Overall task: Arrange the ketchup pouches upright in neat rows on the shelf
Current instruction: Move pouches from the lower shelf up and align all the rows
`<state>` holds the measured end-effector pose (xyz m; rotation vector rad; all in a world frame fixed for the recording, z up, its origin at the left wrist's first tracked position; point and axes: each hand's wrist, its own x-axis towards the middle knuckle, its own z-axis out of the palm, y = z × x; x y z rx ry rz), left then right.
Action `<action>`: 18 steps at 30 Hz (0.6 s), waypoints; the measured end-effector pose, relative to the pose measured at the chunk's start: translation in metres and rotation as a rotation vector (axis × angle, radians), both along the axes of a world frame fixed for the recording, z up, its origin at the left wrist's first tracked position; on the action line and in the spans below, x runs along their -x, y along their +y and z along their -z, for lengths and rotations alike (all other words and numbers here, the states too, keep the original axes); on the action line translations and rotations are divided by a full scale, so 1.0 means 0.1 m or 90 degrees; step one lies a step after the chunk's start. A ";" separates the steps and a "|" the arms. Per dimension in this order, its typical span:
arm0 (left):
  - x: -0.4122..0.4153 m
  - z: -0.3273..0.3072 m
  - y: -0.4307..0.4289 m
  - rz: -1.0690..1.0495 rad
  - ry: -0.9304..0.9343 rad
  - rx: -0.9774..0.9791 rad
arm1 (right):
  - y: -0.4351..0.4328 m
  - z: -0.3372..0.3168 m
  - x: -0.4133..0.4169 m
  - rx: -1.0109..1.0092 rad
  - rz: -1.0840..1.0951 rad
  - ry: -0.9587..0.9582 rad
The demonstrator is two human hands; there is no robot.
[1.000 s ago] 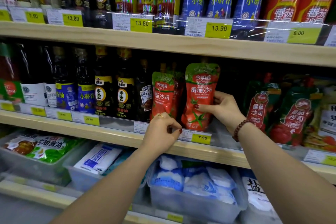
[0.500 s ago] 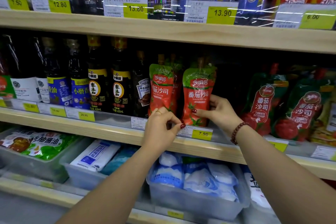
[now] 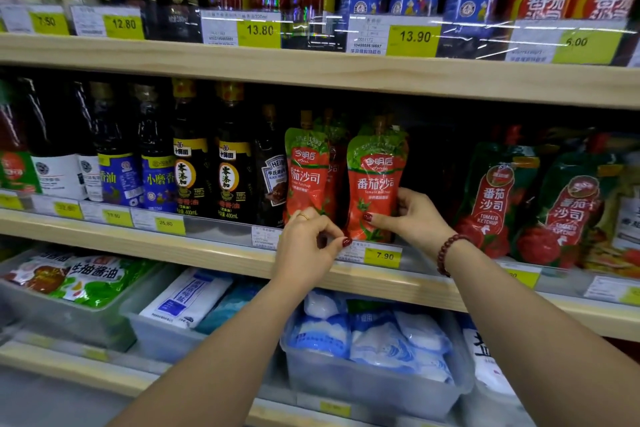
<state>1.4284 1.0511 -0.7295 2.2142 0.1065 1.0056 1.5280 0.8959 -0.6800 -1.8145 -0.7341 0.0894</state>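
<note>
Two red-and-green ketchup pouches stand upright side by side on the middle shelf. My right hand grips the lower right side of the right pouch, thumb across its front. The left pouch stands in front of another pouch partly hidden behind it. My left hand is at the shelf's front edge just below the left pouch, fingers pinched together at the clear price rail; whether it holds the pouch's bottom I cannot tell. A dark gap lies right of the held pouch.
Dark sauce bottles stand left of the pouches. Darker ketchup pouches lean at the right. A yellow 7.90 price tag sits under the held pouch. Clear bins of salt bags fill the shelf below, bottles the shelf above.
The right pouch has come down from a raised position to stand on the shelf beside the left pouch, with my right hand still on it. My left hand stayed at the shelf edge.
</note>
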 end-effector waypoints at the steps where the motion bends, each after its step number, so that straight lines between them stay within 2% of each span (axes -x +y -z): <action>1: 0.01 -0.01 0.00 0.004 0.009 -0.004 | -0.01 -0.01 0.01 0.005 0.024 -0.016; 5: 0.10 -0.14 0.08 0.046 0.048 0.001 | -0.12 -0.07 0.08 -0.014 0.119 -0.048; 9: 0.28 -0.34 0.26 0.004 -0.034 0.049 | -0.20 -0.17 0.23 -0.036 0.198 -0.122; 14: 0.38 -0.51 0.58 -0.086 -0.054 0.100 | 0.10 -0.32 0.56 -0.096 0.148 -0.199; 18: 0.35 -0.48 0.63 -0.066 -0.030 0.150 | 0.45 -0.32 0.70 -0.075 0.129 -0.236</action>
